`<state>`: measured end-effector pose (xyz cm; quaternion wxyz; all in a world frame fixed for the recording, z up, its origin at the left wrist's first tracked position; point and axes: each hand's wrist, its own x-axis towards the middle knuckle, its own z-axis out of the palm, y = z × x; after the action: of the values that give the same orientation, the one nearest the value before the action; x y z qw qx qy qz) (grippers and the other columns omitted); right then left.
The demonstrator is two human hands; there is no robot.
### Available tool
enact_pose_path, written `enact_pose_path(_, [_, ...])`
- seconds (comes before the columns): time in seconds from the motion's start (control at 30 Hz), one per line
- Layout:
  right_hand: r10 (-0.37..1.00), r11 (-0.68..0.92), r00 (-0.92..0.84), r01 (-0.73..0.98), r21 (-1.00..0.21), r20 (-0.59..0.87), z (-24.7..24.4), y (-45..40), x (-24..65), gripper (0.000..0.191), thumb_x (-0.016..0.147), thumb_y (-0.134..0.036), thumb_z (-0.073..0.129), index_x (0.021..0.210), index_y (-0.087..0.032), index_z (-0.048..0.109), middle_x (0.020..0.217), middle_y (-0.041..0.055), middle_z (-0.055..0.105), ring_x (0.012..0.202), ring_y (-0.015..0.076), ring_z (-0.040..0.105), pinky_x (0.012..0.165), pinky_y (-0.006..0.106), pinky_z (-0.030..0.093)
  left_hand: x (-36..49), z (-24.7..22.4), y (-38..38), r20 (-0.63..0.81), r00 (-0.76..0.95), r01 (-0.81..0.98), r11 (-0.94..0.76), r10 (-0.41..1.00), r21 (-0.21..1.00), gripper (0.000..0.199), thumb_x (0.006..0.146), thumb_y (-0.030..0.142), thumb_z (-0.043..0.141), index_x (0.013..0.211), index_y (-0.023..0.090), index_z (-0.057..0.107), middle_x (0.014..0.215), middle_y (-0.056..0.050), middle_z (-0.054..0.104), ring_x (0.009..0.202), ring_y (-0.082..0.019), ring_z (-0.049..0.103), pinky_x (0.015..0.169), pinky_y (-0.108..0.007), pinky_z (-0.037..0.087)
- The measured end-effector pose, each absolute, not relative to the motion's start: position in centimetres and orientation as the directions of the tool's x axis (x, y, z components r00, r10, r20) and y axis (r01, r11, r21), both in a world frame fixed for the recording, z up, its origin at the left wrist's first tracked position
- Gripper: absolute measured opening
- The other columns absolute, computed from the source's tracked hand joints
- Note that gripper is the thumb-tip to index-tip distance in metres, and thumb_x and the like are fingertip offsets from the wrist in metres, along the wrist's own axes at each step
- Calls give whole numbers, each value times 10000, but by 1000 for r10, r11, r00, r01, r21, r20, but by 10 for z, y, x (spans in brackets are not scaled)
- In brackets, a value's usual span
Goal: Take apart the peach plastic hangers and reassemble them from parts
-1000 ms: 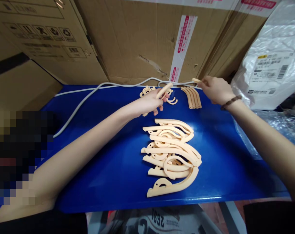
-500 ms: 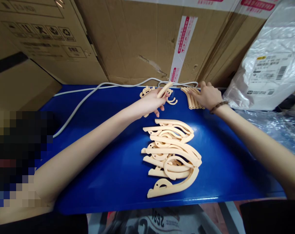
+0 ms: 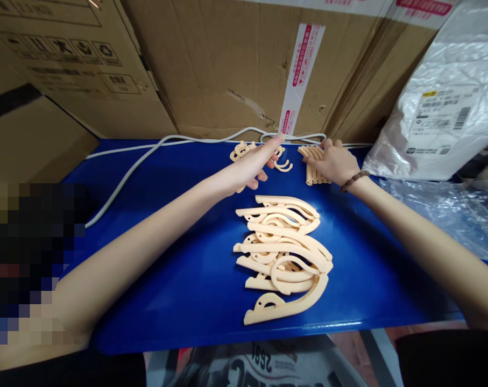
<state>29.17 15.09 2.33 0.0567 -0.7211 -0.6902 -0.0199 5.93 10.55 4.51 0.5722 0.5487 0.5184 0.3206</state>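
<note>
Evidently, sorted by shape: hooks, hangers and curved arms

At left, the left hand point(image 3: 247, 167) hangs low over beige hook pieces point(image 3: 284, 169), its fingers loosely bent; whether anything is pinched in them, I cannot tell. The hooks lie at the back of the glossy blue table point(image 3: 179, 301), slender and curled. Nearer the front edge, folding hangers point(image 3: 304, 252) overlap in a heap, tips mostly leftward, perhaps so their bowed sides nest; they look like smooth, matte plastic. Right of the hooks, hanger arms point(image 3: 314, 174) stand in a tight row, curves matched, probably to stay together. The right hand point(image 3: 339, 161) bends over them, thumb across the row; how firmly it grips is unclear. Farther right sits a crinkled, shiny white shipping bag point(image 3: 413, 134).
</note>
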Motion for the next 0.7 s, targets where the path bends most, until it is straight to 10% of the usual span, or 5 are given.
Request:
enact_pose_path(0.27, [974,85,-61,991,-103,217,46,134,275,579,1009,-615,516,1228,-103,677,1337,255,641,1297,398,571,1038,508,458,55,49,105,-107,210,75,93,972,993,364,1030,472,615,817,194,513,717,14,546,519,-62,496,480,-184,355])
enact_pose_path(0.37, [940,342,-301,793,-505,163,58,115,255,518,1045,-605,438,952,-189,732,1032,112,752,972,265,686,891,405,509,57,52,104,-77,153,51,70,985,996,283,1083,316,542,836,185,497,698,23,602,501,-57,549,547,-190,442])
enact_pose_path(0.5, [904,280,-421,445,-851,77,67,103,237,339,993,-480,609,803,-219,714,846,33,743,774,167,649,737,304,488,60,57,101,-79,169,68,69,982,995,193,1101,319,474,957,195,511,734,1,685,632,-139,712,690,-259,559])
enact_pose_path(0.7, [922,386,-250,586,-712,294,77,114,255,220,948,-401,666,863,-217,751,722,4,648,658,151,535,656,300,424,49,62,107,40,202,187,-79,979,979,270,1102,297,427,868,187,506,735,-19,694,664,-134,714,670,-219,513])
